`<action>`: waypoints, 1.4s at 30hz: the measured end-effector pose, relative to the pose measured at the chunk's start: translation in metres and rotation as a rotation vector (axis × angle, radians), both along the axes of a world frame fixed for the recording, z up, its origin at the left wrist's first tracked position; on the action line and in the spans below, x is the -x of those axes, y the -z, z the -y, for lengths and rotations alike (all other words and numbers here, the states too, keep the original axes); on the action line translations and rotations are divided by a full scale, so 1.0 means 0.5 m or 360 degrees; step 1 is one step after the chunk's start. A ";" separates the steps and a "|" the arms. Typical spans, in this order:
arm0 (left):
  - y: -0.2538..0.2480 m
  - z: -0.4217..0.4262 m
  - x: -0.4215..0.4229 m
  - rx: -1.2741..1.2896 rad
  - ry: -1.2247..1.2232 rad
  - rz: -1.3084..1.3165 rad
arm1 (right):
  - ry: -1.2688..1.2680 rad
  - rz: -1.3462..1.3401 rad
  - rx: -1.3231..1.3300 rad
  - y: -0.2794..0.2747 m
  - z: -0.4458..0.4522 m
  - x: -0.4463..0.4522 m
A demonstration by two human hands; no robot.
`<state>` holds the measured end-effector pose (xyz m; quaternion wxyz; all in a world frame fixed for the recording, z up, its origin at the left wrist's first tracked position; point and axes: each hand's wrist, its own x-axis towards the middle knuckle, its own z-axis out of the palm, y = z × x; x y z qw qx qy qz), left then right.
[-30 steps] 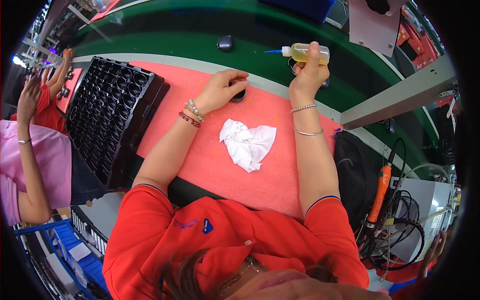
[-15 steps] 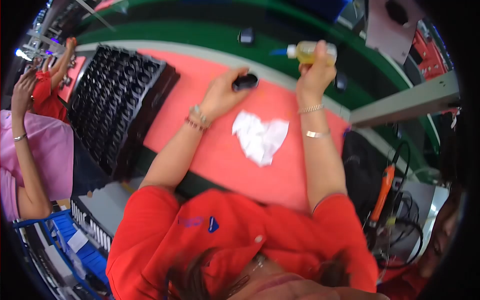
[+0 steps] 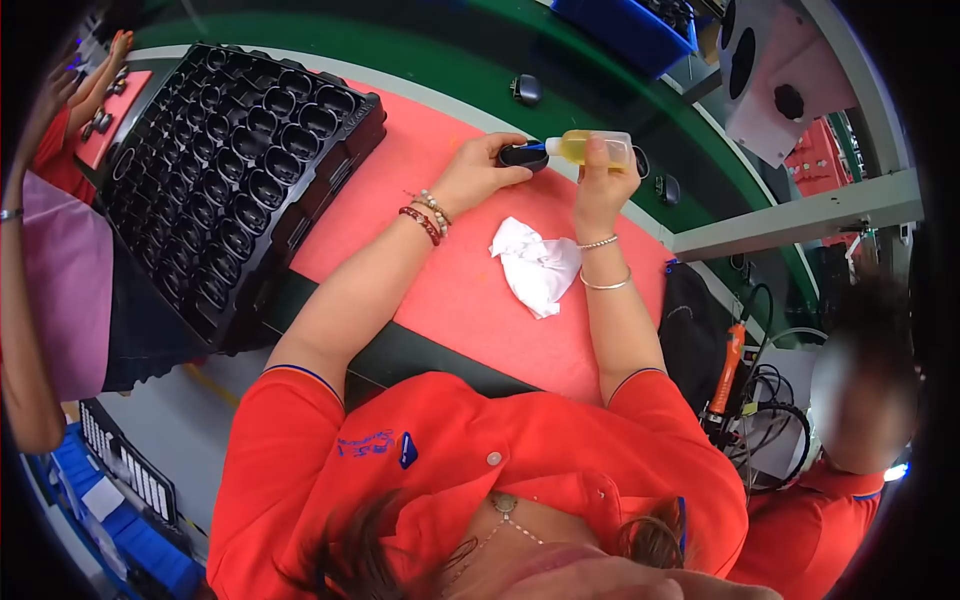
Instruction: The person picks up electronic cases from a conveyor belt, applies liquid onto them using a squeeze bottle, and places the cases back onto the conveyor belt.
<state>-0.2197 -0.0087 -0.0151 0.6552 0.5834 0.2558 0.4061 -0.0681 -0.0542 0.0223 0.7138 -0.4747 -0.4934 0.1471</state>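
Your right hand [image 3: 603, 188] grips a bottle [image 3: 575, 147] lying lengthwise toward nine o'clock, blue nozzle [image 3: 534, 147] at the black part [image 3: 527, 161] your left hand [image 3: 478, 177] holds at its three o'clock.

Room over pink mat [image 3: 455, 285] left of white cloth [image 3: 537, 267]; black tray [image 3: 343, 160] blocks far left, metal beam [image 3: 800, 212] right, held bottle [image 3: 573, 147] ahead.

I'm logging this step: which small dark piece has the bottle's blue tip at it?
The dark piece in the left hand; the other dark pieces are on the green surface, away from the blue tip.
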 end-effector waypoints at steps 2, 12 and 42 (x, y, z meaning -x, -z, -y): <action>-0.004 0.001 -0.001 0.0104 0.0025 0.0011 | 0.0011 0.0039 0.0038 0.009 -0.002 -0.001; -0.011 -0.002 0.002 0.0212 0.0068 -0.0026 | 0.0000 0.0229 0.0108 0.018 0.001 0.008; -0.010 0.002 0.002 0.0159 0.0018 -0.0049 | 0.0171 0.0337 0.0064 -0.002 -0.004 -0.031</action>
